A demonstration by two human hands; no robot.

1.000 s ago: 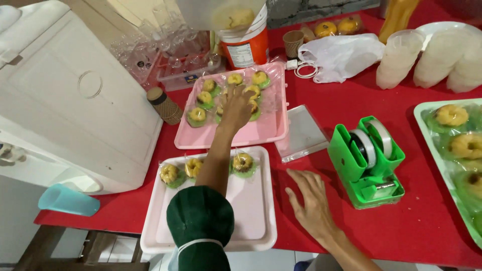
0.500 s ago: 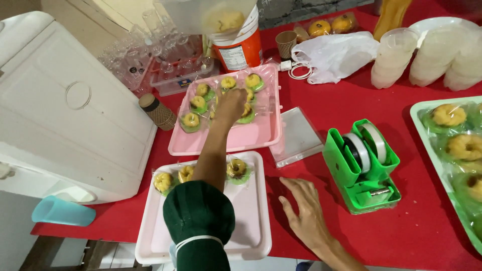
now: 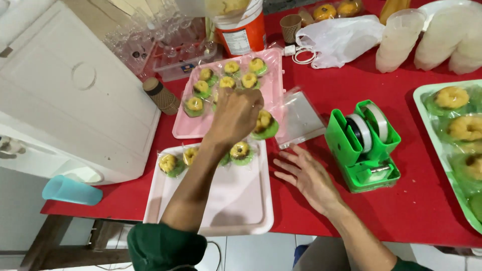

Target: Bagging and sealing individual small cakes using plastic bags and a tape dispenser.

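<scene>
The left hand (image 3: 236, 113) reaches out over the far pink tray (image 3: 273, 85), its fingers curled down among the small yellow cakes in green wrappers; it seems to be closing on one of them, but the back of the hand hides the fingertips, so I cannot tell whether it holds a cake. One wrapped cake (image 3: 264, 125) lies just beside the hand at the near edge of that tray. The right hand (image 3: 306, 173) rests flat on the red desk (image 3: 311, 70), fingers spread wide and holding nothing, between the near pink tray (image 3: 236, 200) and the green tape dispenser (image 3: 364, 145). Three wrapped cakes sit along the far edge of the near tray. A clear plastic lid (image 3: 301, 118) lies beside the far tray, and a white cooler box (image 3: 70, 95) stands to the left.
</scene>
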